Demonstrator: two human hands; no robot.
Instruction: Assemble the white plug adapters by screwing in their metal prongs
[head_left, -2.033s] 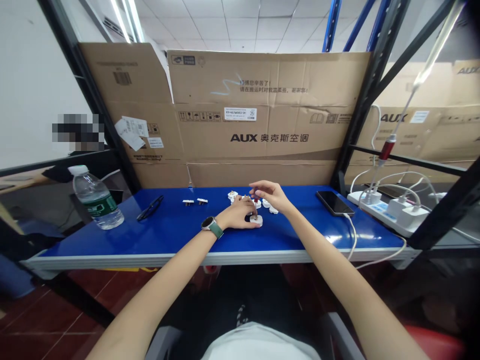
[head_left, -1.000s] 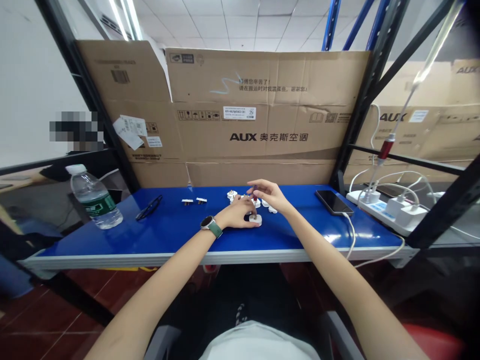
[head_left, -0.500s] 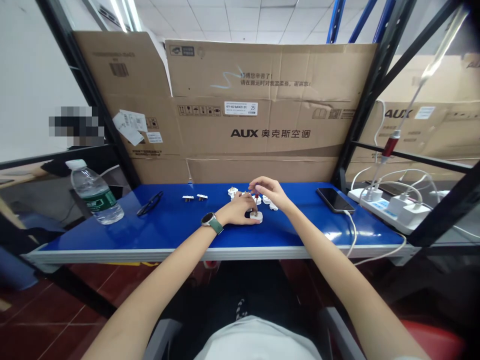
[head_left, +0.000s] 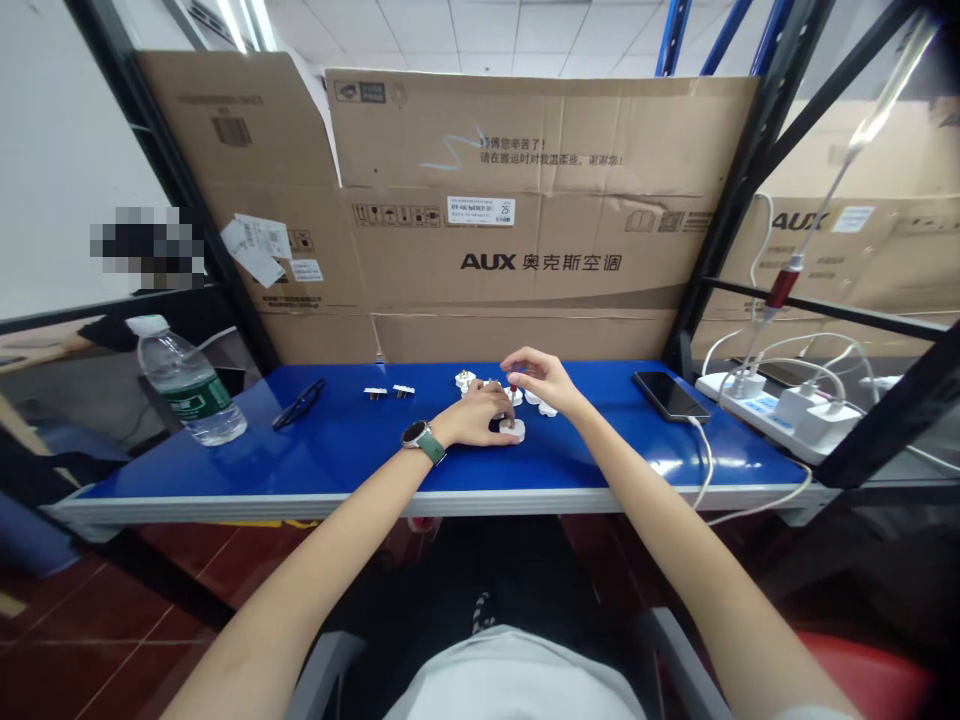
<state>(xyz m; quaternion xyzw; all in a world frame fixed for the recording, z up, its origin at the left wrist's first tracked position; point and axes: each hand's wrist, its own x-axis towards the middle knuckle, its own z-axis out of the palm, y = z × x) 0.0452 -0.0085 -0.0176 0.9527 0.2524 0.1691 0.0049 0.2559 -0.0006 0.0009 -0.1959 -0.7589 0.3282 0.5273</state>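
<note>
Blue workbench [head_left: 337,455] before cardboard, my left hand [head_left: 474,417] pinning a white plug [head_left: 514,431] at twelve o'clock, my right hand [head_left: 541,380] pinching a red-handled screwdriver [head_left: 512,392] upright on it, water bottle [head_left: 187,383] at ten o'clock.

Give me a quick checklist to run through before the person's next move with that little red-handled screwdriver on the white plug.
1. Left hand steadies white plug on blue table: ok.
2. Right hand pinches red-handled screwdriver upright: ok.
3. Tip seated in a screw: cannot tell, too small.
4. Spare white parts lie apart from both hands: ok.
5. Phone and its cable lie apart from the right forearm: ok.
</note>
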